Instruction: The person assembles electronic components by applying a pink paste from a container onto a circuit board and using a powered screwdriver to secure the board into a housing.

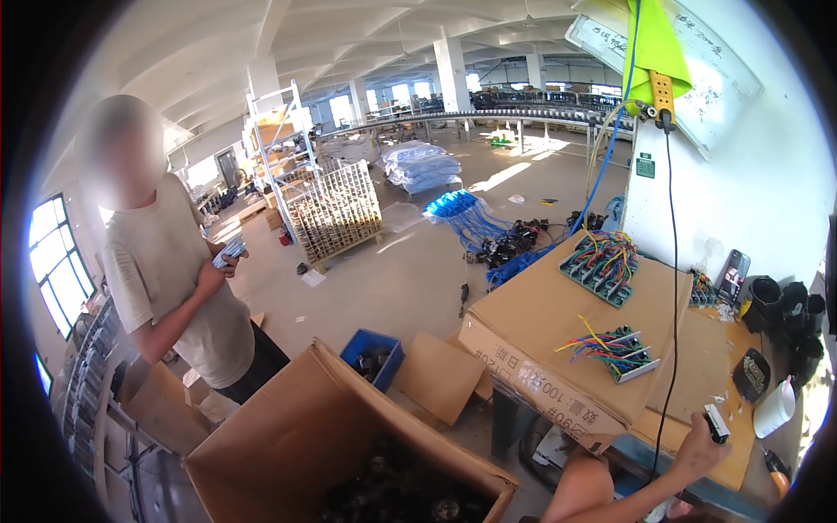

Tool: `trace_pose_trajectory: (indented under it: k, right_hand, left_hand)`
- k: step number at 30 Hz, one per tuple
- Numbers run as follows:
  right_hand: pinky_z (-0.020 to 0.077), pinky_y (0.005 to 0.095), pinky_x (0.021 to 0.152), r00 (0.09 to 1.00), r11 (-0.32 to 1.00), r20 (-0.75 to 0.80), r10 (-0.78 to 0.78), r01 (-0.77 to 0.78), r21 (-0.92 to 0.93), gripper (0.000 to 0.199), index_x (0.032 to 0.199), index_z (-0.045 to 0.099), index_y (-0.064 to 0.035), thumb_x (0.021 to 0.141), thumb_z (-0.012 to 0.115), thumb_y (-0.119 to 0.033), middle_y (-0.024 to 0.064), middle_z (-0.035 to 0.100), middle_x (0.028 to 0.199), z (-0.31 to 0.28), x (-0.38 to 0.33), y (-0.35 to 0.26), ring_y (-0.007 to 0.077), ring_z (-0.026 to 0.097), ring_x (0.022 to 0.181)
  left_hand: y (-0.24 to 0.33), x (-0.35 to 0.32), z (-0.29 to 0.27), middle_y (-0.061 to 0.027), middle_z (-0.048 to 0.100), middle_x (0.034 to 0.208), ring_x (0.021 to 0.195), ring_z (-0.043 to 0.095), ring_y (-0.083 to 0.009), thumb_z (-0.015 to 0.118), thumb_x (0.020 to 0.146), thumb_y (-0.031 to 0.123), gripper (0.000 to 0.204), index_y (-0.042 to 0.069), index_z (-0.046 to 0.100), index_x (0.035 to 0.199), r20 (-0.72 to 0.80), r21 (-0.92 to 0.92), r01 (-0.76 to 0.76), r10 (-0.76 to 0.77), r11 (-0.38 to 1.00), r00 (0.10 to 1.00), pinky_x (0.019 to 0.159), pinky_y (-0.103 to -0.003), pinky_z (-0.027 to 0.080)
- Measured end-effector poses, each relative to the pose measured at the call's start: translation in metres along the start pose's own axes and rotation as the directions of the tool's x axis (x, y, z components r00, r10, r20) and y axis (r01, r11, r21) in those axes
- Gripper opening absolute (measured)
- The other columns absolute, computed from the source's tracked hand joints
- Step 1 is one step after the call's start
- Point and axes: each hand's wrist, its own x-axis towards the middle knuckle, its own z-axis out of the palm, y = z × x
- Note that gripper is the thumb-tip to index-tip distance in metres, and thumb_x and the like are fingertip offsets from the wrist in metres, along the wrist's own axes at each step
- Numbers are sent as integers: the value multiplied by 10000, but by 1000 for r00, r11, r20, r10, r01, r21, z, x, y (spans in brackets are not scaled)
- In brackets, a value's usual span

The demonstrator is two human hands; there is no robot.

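Note:
At the lower right, my left hand (695, 453) has its fingers closed around a small black-and-white block (717, 424), held up over the workbench (735, 449). The block's exact kind is too small to make out. My right hand does not show clearly. Left of the held block, a green circuit board with coloured wires (623, 356) lies on a cardboard box (540, 318). Farther back on the same box sits a cluster of wired circuit boards (602, 266). A black dish of small parts (751, 375) and a white bottle (774, 410) stand beyond my hand.
An open carton (261, 444) with dark parts stands at front. A blue bin (357, 344) is behind it. A co-worker (179, 279) stands left, holding small parts. A black cable (671, 305) hangs across the bench. Blue cables (488, 231) lie on the floor.

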Motion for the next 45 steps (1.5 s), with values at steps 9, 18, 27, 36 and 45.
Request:
trace_pose_trajectory:
  k: [9,18,27,36,45]
  right_hand:
    - [488,408,752,992,997,-111,65,-69,-31,370,946,644,13,796,702,-320,152,657,886,-2,4,1,274,629,815]
    - [497,407,766,973,989,-190,133,-141,-34,372,988,647,11,799,698,-305,156,665,927,-5,3,6,280,640,844]
    - [504,408,776,961,983,-217,172,-180,-18,374,1021,650,8,805,692,-294,158,671,962,-6,-2,9,285,647,869]
    - [506,416,774,971,988,-194,141,-151,-37,361,1024,653,-1,819,679,-297,158,668,972,-9,1,13,288,646,874]
    - [509,424,772,996,996,-64,57,-61,-67,349,1026,656,-11,832,665,-301,157,666,983,-8,-1,20,290,644,880]
  left_hand:
    - [-6,0,16,-163,559,937,845,606,-267,704,809,172,569,-50,286,1124,10,-8,3,-3,1000,1000,781,-378,492]
    - [-7,0,19,-154,550,959,859,591,-244,703,794,152,581,-55,291,1147,26,-15,18,-17,1000,1000,775,-363,489]
    - [-10,-1,14,-143,541,975,874,569,-220,706,785,146,584,-54,294,1147,16,-24,21,-20,1000,1000,779,-350,485]
    - [-5,2,21,-129,531,993,892,546,-197,705,780,137,598,-56,285,1160,69,-39,44,-42,998,997,789,-336,480]
    - [16,-7,18,-144,486,1164,1023,501,-212,705,766,105,760,-50,239,1346,106,-38,125,-120,991,987,866,-323,455]
